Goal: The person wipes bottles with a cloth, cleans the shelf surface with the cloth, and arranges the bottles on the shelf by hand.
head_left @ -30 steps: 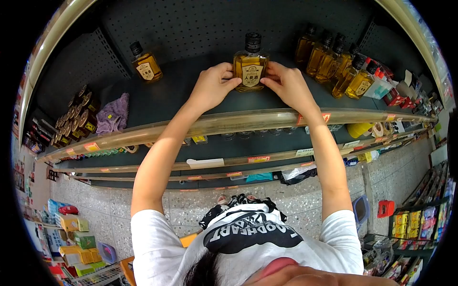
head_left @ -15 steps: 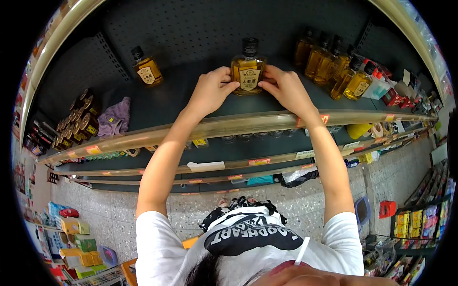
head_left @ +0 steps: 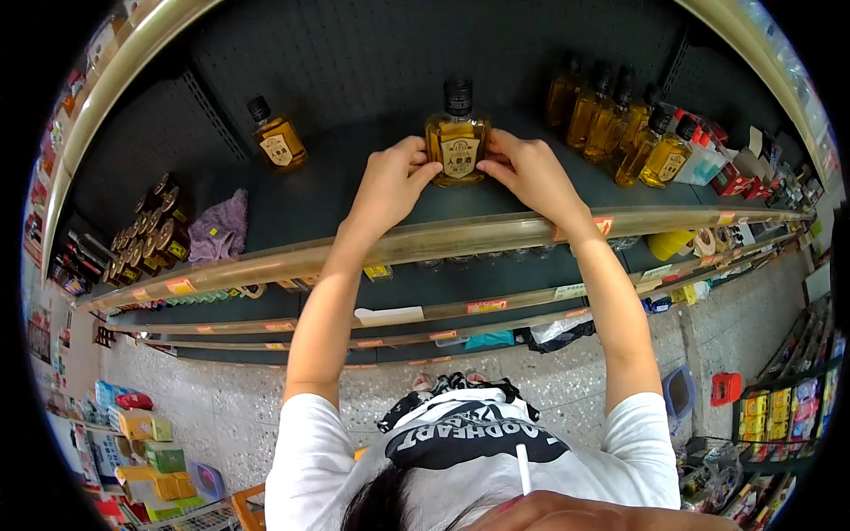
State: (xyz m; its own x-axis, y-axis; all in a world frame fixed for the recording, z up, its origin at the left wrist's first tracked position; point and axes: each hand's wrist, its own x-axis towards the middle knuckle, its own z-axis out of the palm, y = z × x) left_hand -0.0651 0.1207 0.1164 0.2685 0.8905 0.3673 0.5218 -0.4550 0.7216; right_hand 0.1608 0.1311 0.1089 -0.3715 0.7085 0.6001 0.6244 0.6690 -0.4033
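A flat bottle of amber liquor [head_left: 458, 146] with a black cap and a cream label stands upright on the dark upper shelf. My left hand [head_left: 395, 180] grips its left side, thumb toward the front. Against the right side, the thumb and fingers of my right hand [head_left: 534, 175] press on the glass. A similar single bottle [head_left: 281, 140] stands further left, set apart. To the right, several matching bottles [head_left: 611, 119] form a group near the back panel.
A purple cloth [head_left: 220, 228] lies on the shelf at left, beside several stacked dark jars [head_left: 152, 232]. Small boxes [head_left: 739, 175] sit at the right end. A clear rail with price tags [head_left: 416, 237] runs along the shelf's front edge, under my forearms.
The held bottle has shifted slightly left along the shelf, nearer the single bottle, with both hands staying on it. The whole view has moved a little.
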